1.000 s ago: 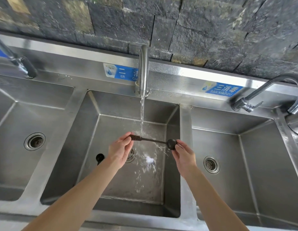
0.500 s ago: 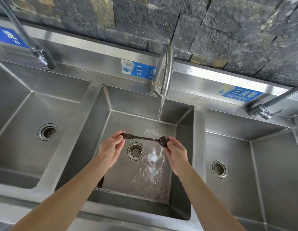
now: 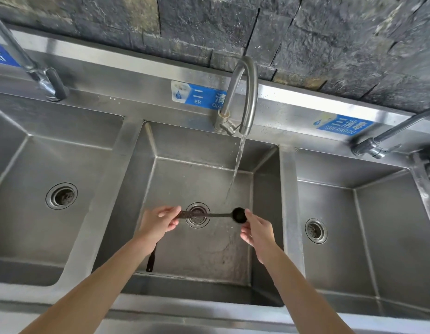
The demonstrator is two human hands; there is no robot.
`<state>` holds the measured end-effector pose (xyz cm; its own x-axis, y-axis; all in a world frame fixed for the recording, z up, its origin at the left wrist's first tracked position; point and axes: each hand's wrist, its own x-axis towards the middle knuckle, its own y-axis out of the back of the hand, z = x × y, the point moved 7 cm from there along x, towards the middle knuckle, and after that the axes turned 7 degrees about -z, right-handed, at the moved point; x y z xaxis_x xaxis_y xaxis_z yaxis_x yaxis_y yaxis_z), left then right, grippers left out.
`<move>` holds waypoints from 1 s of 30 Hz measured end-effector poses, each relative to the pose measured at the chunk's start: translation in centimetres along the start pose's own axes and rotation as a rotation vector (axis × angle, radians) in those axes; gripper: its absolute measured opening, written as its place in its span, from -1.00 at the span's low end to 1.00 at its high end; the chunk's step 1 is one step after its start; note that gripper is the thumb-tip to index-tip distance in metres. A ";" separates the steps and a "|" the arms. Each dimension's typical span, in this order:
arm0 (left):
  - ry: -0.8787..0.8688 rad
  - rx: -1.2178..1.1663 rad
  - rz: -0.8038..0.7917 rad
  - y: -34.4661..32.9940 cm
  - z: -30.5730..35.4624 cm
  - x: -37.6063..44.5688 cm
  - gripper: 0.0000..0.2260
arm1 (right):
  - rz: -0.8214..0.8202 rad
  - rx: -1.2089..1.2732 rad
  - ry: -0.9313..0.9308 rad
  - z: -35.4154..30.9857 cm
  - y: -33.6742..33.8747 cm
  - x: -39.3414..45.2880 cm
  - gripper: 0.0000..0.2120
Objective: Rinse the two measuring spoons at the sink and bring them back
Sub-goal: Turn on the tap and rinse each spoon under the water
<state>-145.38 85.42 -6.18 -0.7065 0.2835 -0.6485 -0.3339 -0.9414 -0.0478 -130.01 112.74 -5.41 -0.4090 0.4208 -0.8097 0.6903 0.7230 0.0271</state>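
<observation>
A black measuring spoon (image 3: 218, 215) lies level over the middle basin (image 3: 204, 251), bowl to the right. My left hand (image 3: 158, 222) pinches its handle end. My right hand (image 3: 257, 231) touches the bowl's right edge with its fingertips. Water runs from the middle tap (image 3: 245, 92) and falls just behind the spoon's neck. A second black spoon (image 3: 151, 259) lies on the basin floor at the front left, its bowl end hidden under my left wrist.
The steel sink has a left basin (image 3: 40, 213) and a right basin (image 3: 368, 237), each with a drain. A left tap (image 3: 40, 75) and a right tap (image 3: 377, 145) stand at the back ledge. A dark stone wall rises behind.
The spoon and both hands have drawn back toward me, so the stream now falls behind the spoon instead of onto it. The camera view has shifted left and tilted up.
</observation>
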 end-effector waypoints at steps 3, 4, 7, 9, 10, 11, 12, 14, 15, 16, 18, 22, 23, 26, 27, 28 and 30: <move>0.101 0.119 -0.141 -0.6 -1.1 0.3 -0.82 | 0.089 0.000 -0.015 0.5 1.3 -0.2 -0.74; 0.144 0.123 -0.182 -0.8 -1.4 0.3 -0.83 | 0.110 -0.002 -0.018 0.7 1.6 -0.4 -0.73; 0.230 0.137 -0.286 -1.4 -1.8 0.0 -0.83 | 0.145 0.026 -0.023 1.1 2.2 -0.8 -0.71; 0.236 0.152 -0.338 -1.6 -1.7 0.0 -0.85 | 0.166 0.077 -0.030 1.4 2.5 -1.2 -0.70; 0.233 0.162 -0.367 -1.9 -1.5 -0.1 -0.86 | 0.178 0.118 -0.028 1.5 2.8 -1.4 -0.70; 0.229 0.179 -0.402 -2.2 -1.2 -0.2 -0.87 | 0.185 0.166 -0.020 1.5 3.0 -1.6 -0.72; 0.226 0.202 -0.445 -2.6 -1.0 -0.3 -0.85 | 0.192 0.218 -0.005 1.6 3.3 -1.9 -0.74; 0.206 0.255 -0.536 -3.7 -0.5 -0.5 -0.81 | 0.198 0.298 0.033 1.4 4.0 -2.5 -0.80; 0.191 0.276 -0.575 -4.4 -0.3 -0.6 -0.80 | 0.196 0.330 0.062 1.2 4.5 -2.9 -0.82; 0.174 0.295 -0.611 -5.1 0.0 -0.8 -0.79 | 0.187 0.364 0.095 0.9 5.1 -3.2 -0.84; 0.138 0.329 -0.678 -6.7 0.5 -1.4 -0.80 | 0.173 0.447 0.158 0.4 6.3 -4.0 -0.83; 0.085 0.393 -0.776 -10.6 0.9 -3.2 -0.84 | 0.174 0.524 0.233 -0.5 9.6 -5.2 -0.84; 0.073 0.407 -0.792 -11.7 1.0 -3.7 -0.85 | 0.175 0.523 0.246 -0.8 10.6 -5.2 -0.83; 0.056 0.444 -0.813 -14.5 1.0 -4.4 -0.81 | 0.153 0.465 0.271 -1.3 12.8 -4.8 -0.68; 0.052 0.459 -0.816 -15.1 1.0 -4.6 -0.80 | 0.157 0.447 0.283 -1.6 13.1 -4.7 -0.65; 0.044 0.492 -0.821 -15.0 1.2 -4.7 -0.80 | 0.159 0.429 0.280 -1.7 12.7 -4.4 -0.65; 0.045 0.521 -0.794 -18.3 -0.6 -5.1 -0.81 | 0.128 0.337 0.286 -2.3 15.4 -3.2 -0.68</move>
<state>-135.31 101.11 -2.44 -0.1325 0.7883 -0.6009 -0.9501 -0.2738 -0.1496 -119.45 123.75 -1.01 -0.4234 0.6640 -0.6163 0.8823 0.4566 -0.1142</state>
